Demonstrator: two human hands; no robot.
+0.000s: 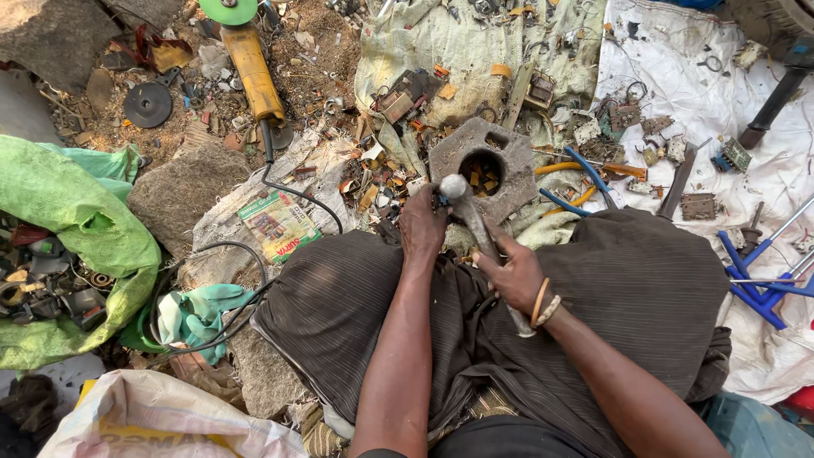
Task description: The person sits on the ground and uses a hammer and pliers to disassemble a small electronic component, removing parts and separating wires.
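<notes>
My right hand (515,273) grips the handle of a metal hammer (471,216), whose rounded head is raised just in front of a grey metal block (509,165) with a round hole holding small scraps. My left hand (422,225) is closed around a small part at the block's near edge; the part itself is mostly hidden by the fingers. Both forearms reach out over my lap, which is covered in dark striped cloth (644,280).
A yellow angle grinder (252,72) with a green disc lies at the top left, its black cable running toward my lap. Blue-handled pliers (585,174), loose circuit parts and metal scrap litter white sacking (721,93). A green sack (76,220) of scrap lies left.
</notes>
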